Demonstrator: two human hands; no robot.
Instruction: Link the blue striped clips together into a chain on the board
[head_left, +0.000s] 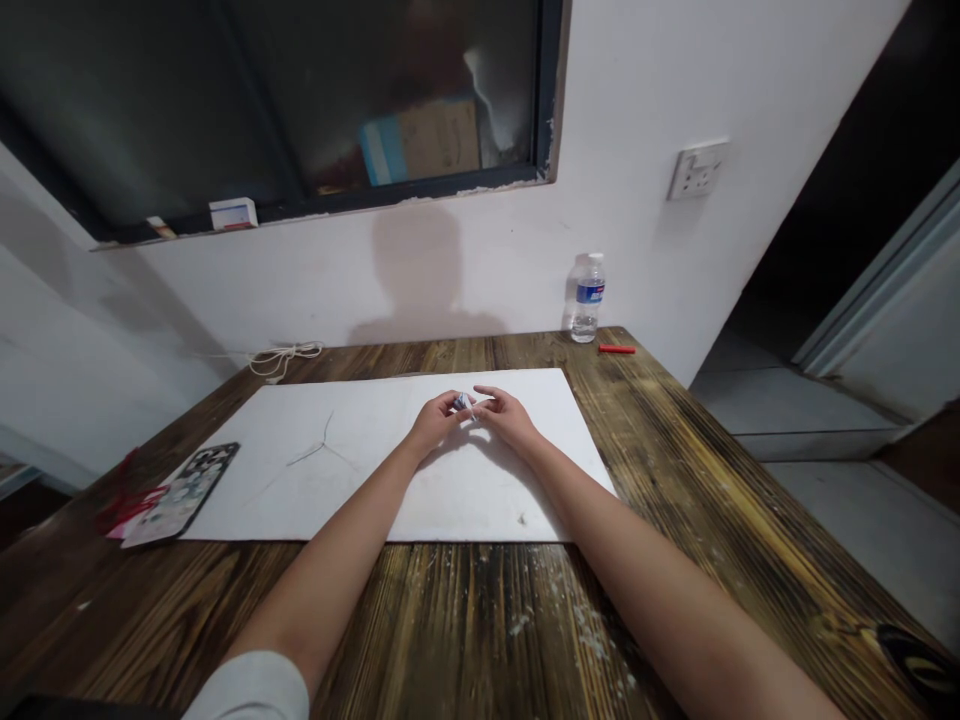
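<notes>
I've got the left hand (433,422) and right hand (511,418) pinching a small blue-and-white object (462,402) above the white board (360,510) on the table (675,520).

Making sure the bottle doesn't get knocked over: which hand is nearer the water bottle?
Right. The right hand is on the white board, in front of and left of the plastic water bottle, not touching it. The left hand is farther left, beside the right hand.

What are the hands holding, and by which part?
The left hand and right hand pinch a small blue-and-white object at their fingertips; which part is too small to tell.
</notes>
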